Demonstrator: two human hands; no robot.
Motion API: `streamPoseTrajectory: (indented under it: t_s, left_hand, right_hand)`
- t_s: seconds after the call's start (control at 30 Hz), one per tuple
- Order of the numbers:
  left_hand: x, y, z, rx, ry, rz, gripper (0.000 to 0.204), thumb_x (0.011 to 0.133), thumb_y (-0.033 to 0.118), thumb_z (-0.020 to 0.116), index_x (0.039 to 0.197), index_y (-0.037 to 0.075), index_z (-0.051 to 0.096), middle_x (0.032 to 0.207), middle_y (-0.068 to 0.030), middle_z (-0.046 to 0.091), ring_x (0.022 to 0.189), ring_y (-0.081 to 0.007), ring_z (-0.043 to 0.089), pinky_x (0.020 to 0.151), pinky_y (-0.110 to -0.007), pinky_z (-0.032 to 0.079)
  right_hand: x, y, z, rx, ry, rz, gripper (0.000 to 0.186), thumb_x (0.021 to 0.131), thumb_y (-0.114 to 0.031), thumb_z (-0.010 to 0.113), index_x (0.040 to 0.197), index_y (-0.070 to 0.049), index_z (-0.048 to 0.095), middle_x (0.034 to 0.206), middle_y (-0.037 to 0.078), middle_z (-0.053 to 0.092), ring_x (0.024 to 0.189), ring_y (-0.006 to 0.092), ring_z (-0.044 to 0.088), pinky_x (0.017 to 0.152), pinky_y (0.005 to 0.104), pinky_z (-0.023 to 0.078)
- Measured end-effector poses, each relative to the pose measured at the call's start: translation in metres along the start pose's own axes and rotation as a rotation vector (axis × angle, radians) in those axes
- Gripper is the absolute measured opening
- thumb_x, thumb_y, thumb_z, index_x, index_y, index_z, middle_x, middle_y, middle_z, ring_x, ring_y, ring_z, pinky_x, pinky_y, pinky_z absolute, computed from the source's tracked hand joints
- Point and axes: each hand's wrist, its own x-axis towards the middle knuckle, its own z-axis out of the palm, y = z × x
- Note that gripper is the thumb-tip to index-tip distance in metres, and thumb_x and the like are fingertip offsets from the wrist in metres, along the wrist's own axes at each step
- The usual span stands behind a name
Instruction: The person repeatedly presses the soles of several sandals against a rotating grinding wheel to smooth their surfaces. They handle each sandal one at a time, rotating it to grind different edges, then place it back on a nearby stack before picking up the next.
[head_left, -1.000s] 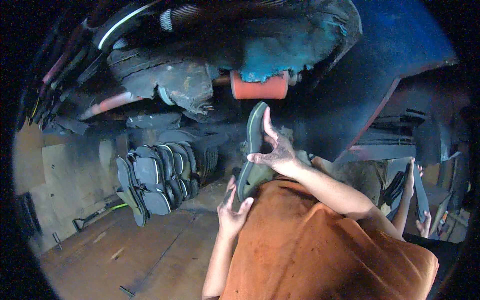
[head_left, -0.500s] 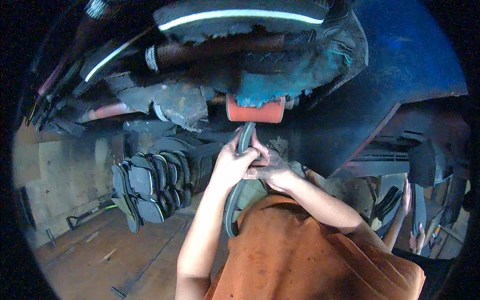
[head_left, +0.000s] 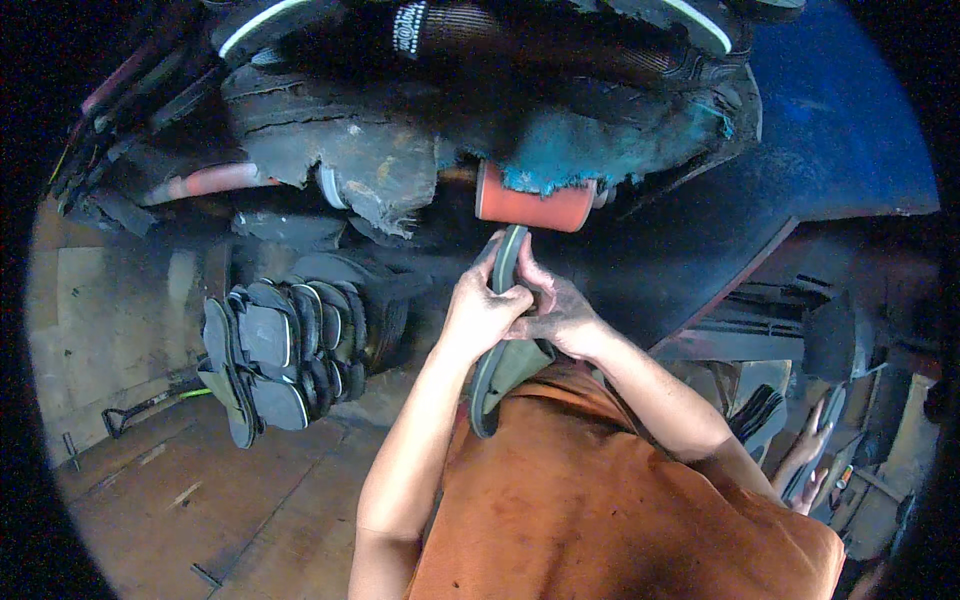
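Observation:
A dark slide sandal (head_left: 484,408) with an olive-green strap is held on edge, its sole edge showing a pale stripe. My left hand (head_left: 488,308) is closed on its left side, thumb pressed across it. My right hand (head_left: 562,308) grips it from the right, and the fingers of both hands meet round the middle. The sandal's far end is right below an orange-red roller (head_left: 530,205); whether they touch, I cannot tell. Ragged teal-and-grey cloth (head_left: 600,150) hangs over the roller's top. The sandal's near end hangs by my orange apron (head_left: 640,500).
Several dark sandals (head_left: 268,335) are stacked at the left, near a green-and-black handled tool (head_left: 150,408) on the brown floor (head_left: 250,530). A second reddish roller (head_left: 215,183) sits farther left. Blue machine housing (head_left: 850,110) slopes down at the right. Another person's hands (head_left: 805,450) hold a sandal at lower right.
My view has shifted, so the roller appears slightly farther right. Both hands still grip the sandal, which has turned a little and shows more green strap. The other person's sandal has tilted.

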Motion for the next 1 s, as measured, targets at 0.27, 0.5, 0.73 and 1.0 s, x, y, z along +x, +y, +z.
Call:
streamPoseTrajectory:
  t_s: [0.27,0.5,0.73,1.0]
  left_hand:
    - [0.033,0.022,-0.01,0.228,-0.078,-0.199,0.048,0.077,0.025,0.068,0.117,-0.001,0.062,0.1,-0.0143,0.07,0.092,-0.0257,0.067,0.086,-0.038,0.051]
    - [0.022,-0.001,-0.006,-0.202,-0.088,-0.038,0.061,0.078,0.009,0.071,0.136,-0.001,0.054,0.127,-0.0108,0.062,0.114,-0.018,0.058,0.097,-0.032,0.046]
    - [-0.012,0.034,0.013,0.261,0.337,0.179,0.031,0.09,0.034,0.073,0.105,0.007,0.074,0.085,-0.0109,0.075,0.076,-0.0228,0.072,0.069,-0.037,0.056]
    - [-0.004,0.059,0.002,0.93,0.379,0.055,0.051,0.085,0.049,0.066,0.078,-0.001,0.07,0.07,-0.0252,0.068,0.067,-0.0408,0.07,0.065,-0.047,0.057]
  right_hand:
    - [0.013,-0.004,0.004,0.375,0.066,0.1,0.108,0.069,-0.002,0.085,0.156,-0.004,0.021,0.138,0.008,0.052,0.128,0.0212,0.048,0.11,0.0377,0.041]
    - [0.014,0.013,-0.007,-0.134,0.11,-0.035,0.095,0.07,-0.008,0.084,0.151,-0.006,0.036,0.149,0.011,0.043,0.14,0.0244,0.036,0.115,0.0364,0.033]
    - [-0.012,0.023,0.021,-0.949,0.284,-0.192,0.064,0.079,-0.019,0.073,0.137,-0.005,0.052,0.142,0.027,0.047,0.133,0.0414,0.045,0.108,0.0427,0.041]
    - [-0.006,0.029,0.017,-0.199,0.041,0.14,0.065,0.081,0.003,0.073,0.139,-0.003,0.044,0.13,0.006,0.058,0.12,0.0174,0.055,0.105,0.0355,0.045]
